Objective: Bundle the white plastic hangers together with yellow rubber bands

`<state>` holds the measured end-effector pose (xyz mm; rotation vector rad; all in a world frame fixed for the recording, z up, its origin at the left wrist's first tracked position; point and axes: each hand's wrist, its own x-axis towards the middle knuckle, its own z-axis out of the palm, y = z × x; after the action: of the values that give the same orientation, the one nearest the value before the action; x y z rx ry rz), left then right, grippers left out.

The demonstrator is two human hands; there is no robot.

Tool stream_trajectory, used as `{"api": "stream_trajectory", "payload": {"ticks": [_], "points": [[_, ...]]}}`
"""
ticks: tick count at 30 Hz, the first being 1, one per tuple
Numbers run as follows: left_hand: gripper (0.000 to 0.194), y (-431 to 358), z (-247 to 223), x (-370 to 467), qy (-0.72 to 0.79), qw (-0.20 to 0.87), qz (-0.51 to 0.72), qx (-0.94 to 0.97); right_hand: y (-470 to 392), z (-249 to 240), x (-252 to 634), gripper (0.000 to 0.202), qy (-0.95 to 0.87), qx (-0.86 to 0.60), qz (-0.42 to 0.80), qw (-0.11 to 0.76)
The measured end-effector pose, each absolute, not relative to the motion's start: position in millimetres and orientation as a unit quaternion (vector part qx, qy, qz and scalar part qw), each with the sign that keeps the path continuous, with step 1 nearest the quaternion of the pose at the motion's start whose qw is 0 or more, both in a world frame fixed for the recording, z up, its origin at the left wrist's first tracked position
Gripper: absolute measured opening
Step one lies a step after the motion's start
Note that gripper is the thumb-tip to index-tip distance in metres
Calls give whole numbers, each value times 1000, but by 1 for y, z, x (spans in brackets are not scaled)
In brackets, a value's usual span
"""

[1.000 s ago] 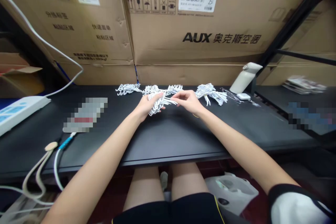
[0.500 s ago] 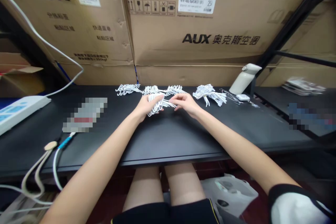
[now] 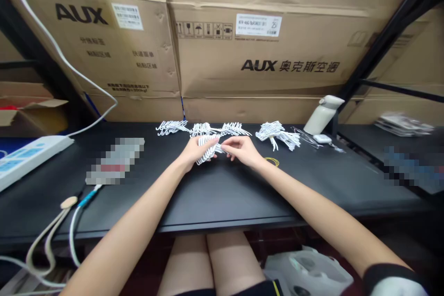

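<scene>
Left fingers [image 3: 212, 141]: closed around white hooked bundle [image 3: 207, 150] | right fingers [image 3: 230, 149]: at its straight ends, pinch unclear to me | bundle: over tabletop [image 3: 222, 194] | step, I judge: evening ends | next: calls for steady left grip

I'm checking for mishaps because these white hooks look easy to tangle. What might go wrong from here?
If the left hand eases its grip, the held white hooks could spread; the right hand is only at their ends.
They might snag the bunches behind.
The left forearm might catch the white cable hanging over the table edge.
</scene>
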<state>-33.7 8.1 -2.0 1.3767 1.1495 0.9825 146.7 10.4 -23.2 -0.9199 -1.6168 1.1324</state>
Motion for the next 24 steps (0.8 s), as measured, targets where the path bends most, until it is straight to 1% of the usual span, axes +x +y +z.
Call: {"api": "stream_trajectory", "payload": {"ticks": [4, 10, 15, 19, 24], "points": [[40, 7, -3, -33, 467, 529, 402, 584, 9, -22, 147, 31, -666, -398, 441, 451], [34, 3, -1, -30, 452, 529, 397, 598, 5, -19, 146, 28, -685, -400, 403, 456], [36, 3, -1, -30, 456, 529, 391, 599, 2, -17, 144, 24, -687, -405, 421, 432], [34, 3, -1, -30, 458, 529, 388, 600, 0, -16, 144, 25, -715, -403, 403, 406], [35, 3, -1, -28, 460, 524, 404, 592, -1, -16, 145, 23, -726, -379, 391, 419]]}}
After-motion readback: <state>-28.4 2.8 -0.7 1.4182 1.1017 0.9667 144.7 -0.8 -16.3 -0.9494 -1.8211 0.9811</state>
